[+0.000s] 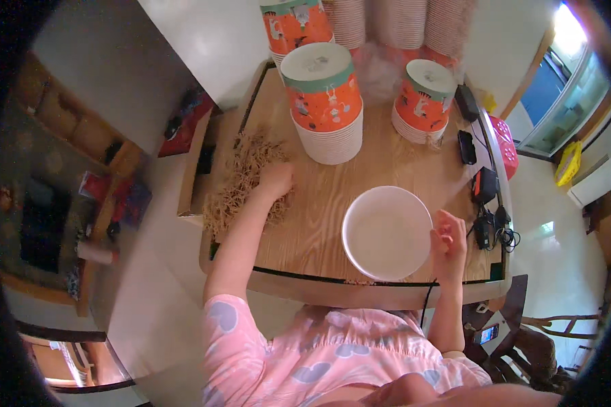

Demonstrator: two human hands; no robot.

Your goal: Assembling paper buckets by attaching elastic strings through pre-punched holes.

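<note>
A loose heap of thin, brown, dried twig-like strands (241,180) lies along the left side of the wooden table (312,224). At its right edge, my left hand (277,180) is closed, with its fingertips out of sight; what it holds cannot be made out. In front of me stands a round white paper bucket (414,205), mouth up, with a pale inside. My right hand (449,237) is beside its right rim with curled fingers. Whether they pinch the rim or something small cannot be told.
Upside-down stacks of orange-and-green paper buckets stand mid-table (326,102), at the back right (424,98) and back left (297,27). Tall white stacks (407,24) rise behind, partly under clear plastic. Black adapters and cables (483,186) line the right edge, near a pink basket (504,146).
</note>
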